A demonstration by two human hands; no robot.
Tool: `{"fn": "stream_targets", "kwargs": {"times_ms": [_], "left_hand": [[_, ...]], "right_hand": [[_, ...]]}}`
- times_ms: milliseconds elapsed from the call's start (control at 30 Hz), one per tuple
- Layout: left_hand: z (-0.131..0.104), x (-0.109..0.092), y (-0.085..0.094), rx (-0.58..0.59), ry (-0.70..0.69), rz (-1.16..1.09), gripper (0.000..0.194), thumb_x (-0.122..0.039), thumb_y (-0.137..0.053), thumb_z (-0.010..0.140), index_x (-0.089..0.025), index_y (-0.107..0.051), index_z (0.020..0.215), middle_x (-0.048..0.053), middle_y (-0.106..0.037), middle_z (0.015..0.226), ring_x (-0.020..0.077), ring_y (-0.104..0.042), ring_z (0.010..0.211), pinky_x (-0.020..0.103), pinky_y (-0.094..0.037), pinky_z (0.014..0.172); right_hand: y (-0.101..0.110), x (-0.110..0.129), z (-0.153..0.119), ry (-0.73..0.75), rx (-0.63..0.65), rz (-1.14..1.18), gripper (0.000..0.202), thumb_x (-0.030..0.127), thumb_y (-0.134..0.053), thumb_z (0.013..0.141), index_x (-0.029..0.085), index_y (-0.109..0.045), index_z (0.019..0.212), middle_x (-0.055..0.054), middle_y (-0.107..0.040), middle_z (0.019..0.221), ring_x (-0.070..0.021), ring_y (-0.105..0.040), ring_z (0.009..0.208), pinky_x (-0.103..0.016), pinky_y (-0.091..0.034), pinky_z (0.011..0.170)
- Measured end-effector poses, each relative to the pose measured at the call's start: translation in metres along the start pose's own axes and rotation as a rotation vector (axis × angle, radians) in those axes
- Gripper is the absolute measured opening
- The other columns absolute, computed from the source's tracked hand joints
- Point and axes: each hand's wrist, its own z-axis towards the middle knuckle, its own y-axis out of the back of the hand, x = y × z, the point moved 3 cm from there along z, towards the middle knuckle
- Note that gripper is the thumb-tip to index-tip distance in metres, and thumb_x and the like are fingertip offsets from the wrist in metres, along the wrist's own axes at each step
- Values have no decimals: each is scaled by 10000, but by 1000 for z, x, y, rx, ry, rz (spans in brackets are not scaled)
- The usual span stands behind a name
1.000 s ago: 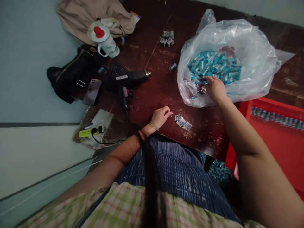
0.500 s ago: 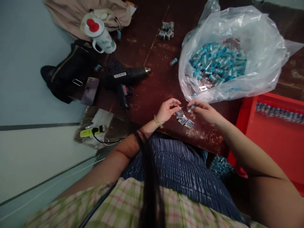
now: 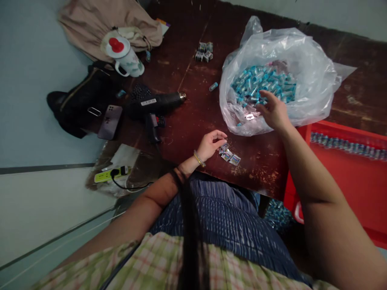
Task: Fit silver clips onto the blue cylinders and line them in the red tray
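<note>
My left hand (image 3: pixel 211 145) rests at the table's near edge, its fingers curved and the thumb tip a little apart from them. Right beside the thumb lie several small printed labels (image 3: pixel 229 156), partly overlapping; I see nothing between the fingertips. My right hand (image 3: pixel 274 112) reaches over the front of a clear plastic bag (image 3: pixel 317 86), with forefinger and thumb spread. Under its fingertips is a heap of small clear vials with blue caps (image 3: pixel 256 82). Whether the fingertips touch a vial is hard to make out.
A heat gun (image 3: pixel 161 102) lies to the left, near a phone (image 3: pixel 110 122), a black bag (image 3: pixel 83 98) and a lidded mug (image 3: pixel 130 60). One loose vial (image 3: pixel 213 86) and label bundles (image 3: pixel 204 51) sit farther back. At right, a red tray (image 3: pixel 338 181) holds a row of vials.
My right hand has moved from beside the labels, where a blue-capped piece showed at its fingers, up over the bag of vials. My left hand has stayed by the labels.
</note>
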Motion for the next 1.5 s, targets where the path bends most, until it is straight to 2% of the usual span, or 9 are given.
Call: {"fn": "stream_targets", "kwargs": {"times_ms": [133,333,433,533,633,767,933,1167,1500], "left_hand": [[2,-5,-2,-25,-9,-22,169,-174,-821,835,-166,-729,976,22,-728,858,113,-618,691,201,-462,555],[3,-10,5,-74,5,-51,149,-187,-824,866,-168,-720,972,37,-725,886,136,-639,746,212,-496,570],[2,-12,6,-91,9,-59,128,-174,-818,872,-168,-719,952,33,-724,881,130,-633,733,210,-487,558],[1,-12,5,-101,40,-110,138,-165,-834,864,-168,-715,935,22,-715,860,109,-602,684,204,-457,533],[1,-9,3,-39,160,-251,193,-192,-870,852,-171,-714,963,15,-696,836,99,-598,673,195,-438,540],[3,-1,-6,126,358,-436,220,-200,-889,861,-173,-713,990,10,-672,794,92,-588,644,204,-427,561],[-3,6,-19,180,455,-477,124,-205,-815,946,-168,-697,937,25,-695,781,123,-637,668,247,-480,621],[-13,-1,-14,-9,251,-258,224,-362,-701,1054,-173,-722,936,36,-714,830,103,-603,648,223,-413,567],[-7,-7,-10,26,-12,104,219,-327,-898,802,-170,-765,727,26,-744,741,149,-608,715,282,-488,723]], "right_hand": [[-22,-31,40,-139,65,-271,135,87,-657,941,113,-727,1053,-172,-800,1123,-164,-667,911,-332,-484,910],[-31,-14,42,-203,103,-382,223,56,-589,987,66,-648,1202,-259,-736,1247,-150,-649,906,-346,-443,912],[-20,8,18,-178,81,-121,329,74,-653,905,161,-668,1222,-111,-743,1064,-162,-602,819,-341,-475,867],[-20,36,-31,-237,307,329,171,137,-584,910,239,-666,1020,-4,-640,786,-157,-537,651,-318,-479,701],[-23,69,-83,-180,485,604,61,276,-687,899,260,-629,890,-11,-668,854,-175,-578,706,-343,-516,721],[-13,97,-112,51,338,484,100,391,-746,946,298,-711,960,-66,-719,1051,-275,-662,1000,-461,-546,970],[-11,108,-108,155,379,363,161,414,-687,992,294,-757,912,-88,-712,1068,-285,-671,1017,-448,-534,954],[-19,93,-102,-257,535,669,429,657,-814,850,243,-703,852,-19,-712,789,-201,-607,777,-368,-493,846],[-17,82,-105,-270,498,743,385,549,-882,832,238,-725,997,-2,-736,888,-149,-612,762,-315,-527,770]]}}
